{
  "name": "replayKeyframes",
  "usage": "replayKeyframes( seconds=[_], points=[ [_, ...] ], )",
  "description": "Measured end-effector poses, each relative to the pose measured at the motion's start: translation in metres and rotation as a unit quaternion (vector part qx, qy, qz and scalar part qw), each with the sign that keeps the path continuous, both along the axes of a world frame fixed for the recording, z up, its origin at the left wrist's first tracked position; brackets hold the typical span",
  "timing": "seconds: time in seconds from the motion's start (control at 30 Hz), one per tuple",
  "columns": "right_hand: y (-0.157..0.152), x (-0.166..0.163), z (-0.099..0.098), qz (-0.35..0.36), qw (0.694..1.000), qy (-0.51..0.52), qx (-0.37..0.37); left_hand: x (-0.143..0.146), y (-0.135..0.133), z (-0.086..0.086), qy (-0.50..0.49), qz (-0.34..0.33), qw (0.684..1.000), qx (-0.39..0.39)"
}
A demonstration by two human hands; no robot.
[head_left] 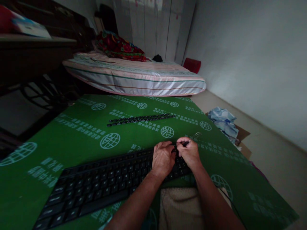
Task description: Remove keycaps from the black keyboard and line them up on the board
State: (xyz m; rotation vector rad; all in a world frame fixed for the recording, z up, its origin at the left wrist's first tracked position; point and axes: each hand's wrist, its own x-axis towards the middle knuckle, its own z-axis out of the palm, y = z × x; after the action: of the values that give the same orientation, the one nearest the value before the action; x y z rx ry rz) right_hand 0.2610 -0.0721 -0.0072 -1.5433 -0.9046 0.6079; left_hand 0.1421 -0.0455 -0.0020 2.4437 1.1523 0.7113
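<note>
A black keyboard lies slantwise on the green table cover, most of its keys in place. Over its right end, my left hand rests with curled fingers; whatever its fingertips hold is hidden. Close beside it, my right hand pinches a small dark tool, and thin wire loops stick out past the knuckles. The fingertips of both hands nearly meet just above the keys. Farther back on the cover lie two long rows of small black pieces, too small to name surely.
A folded brown cloth lies at the near edge, with a thin black cable to its right. Behind the table stands a bed. Crumpled pale plastic and cardboard are on the right. A dark wooden desk stands left.
</note>
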Motion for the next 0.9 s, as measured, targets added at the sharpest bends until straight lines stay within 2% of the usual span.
replayKeyframes(
  seconds=[0.1,0.33,0.43,0.6,0.7,0.8,0.9],
  points=[
    [-0.001,-0.001,0.003,0.015,1.000,-0.004,-0.001,0.000,-0.001,0.000,0.000,-0.004,1.000,0.006],
    [-0.002,0.001,0.001,-0.014,0.999,0.030,0.029,0.002,-0.004,-0.003,0.023,-0.016,0.999,0.046],
    [-0.003,0.003,0.000,-0.011,0.998,0.049,0.040,0.001,-0.003,-0.003,0.014,-0.016,0.999,0.039],
    [-0.007,0.005,0.003,-0.011,0.991,0.113,0.067,-0.001,0.001,-0.004,-0.070,-0.010,0.997,-0.009],
    [-0.009,0.008,0.005,-0.022,0.989,0.117,0.088,-0.003,0.003,-0.003,-0.143,0.005,0.989,-0.045],
    [-0.011,0.016,0.006,-0.053,0.993,0.038,0.097,-0.004,0.005,-0.002,-0.184,0.022,0.979,-0.089],
    [-0.014,0.025,0.006,-0.084,0.979,-0.156,0.099,-0.006,0.006,-0.002,-0.211,0.032,0.971,-0.110]
  ],
)
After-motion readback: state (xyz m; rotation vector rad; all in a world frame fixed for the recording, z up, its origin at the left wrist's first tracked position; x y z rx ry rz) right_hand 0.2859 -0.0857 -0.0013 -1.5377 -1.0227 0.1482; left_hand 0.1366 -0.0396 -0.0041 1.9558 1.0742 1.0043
